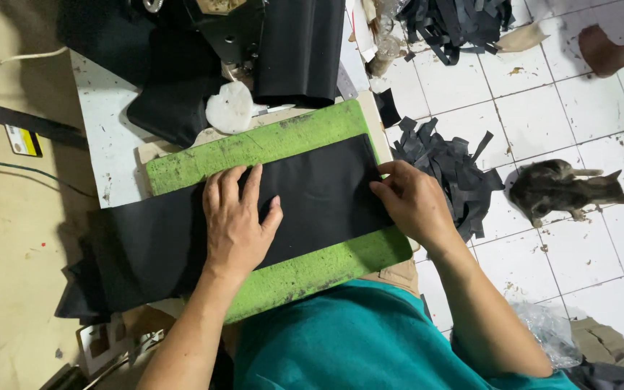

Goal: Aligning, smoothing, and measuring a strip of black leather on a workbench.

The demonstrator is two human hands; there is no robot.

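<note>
Left hand (236, 220) lies flat, grip released, pressing the smooth black fabric strip (305, 202) mid-frame onto a scuffed green cutting mat (254, 148). Right hand (413, 202) pinches the strip's right edge.

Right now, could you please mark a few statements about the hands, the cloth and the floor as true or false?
1. The left hand lies flat on the black cloth strip. True.
2. The cloth lies on a red board. False: the board is green.
3. The right hand is at the cloth's right end. True.
4. A dog sleeps on the table. False: a cat is on the tiled floor.
5. Black scraps lie on the floor. True.
</note>
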